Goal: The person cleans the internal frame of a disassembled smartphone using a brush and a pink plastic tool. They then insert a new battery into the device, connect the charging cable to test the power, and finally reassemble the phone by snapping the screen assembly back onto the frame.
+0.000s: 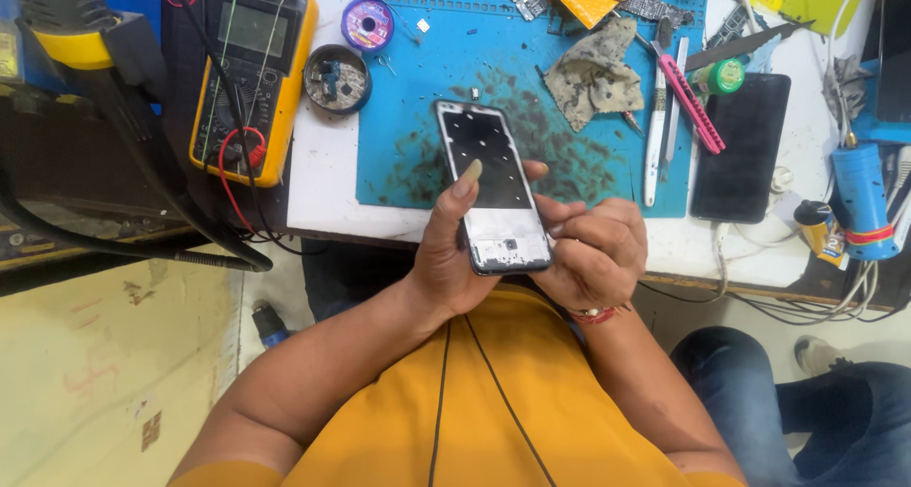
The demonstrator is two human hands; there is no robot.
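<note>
A smartphone (pixel 493 178) with its back cover off, showing a dark upper area and a white lower part, is held over the near edge of the blue work mat (pixel 427 88). My left hand (pixel 448 254) grips its left side, thumb resting on the dark area. My right hand (pixel 593 250) is curled against the phone's lower right edge, fingers bent onto it.
A yellow multimeter (pixel 249 69) with red and black leads lies left. On the mat sit a round tin (pixel 338 79), a purple solder spool (pixel 367 23), a stained cloth (pixel 593 74), tweezers and a pink knife (pixel 691 103). A second black phone (pixel 742 145) and a blue tool (pixel 862 197) lie right.
</note>
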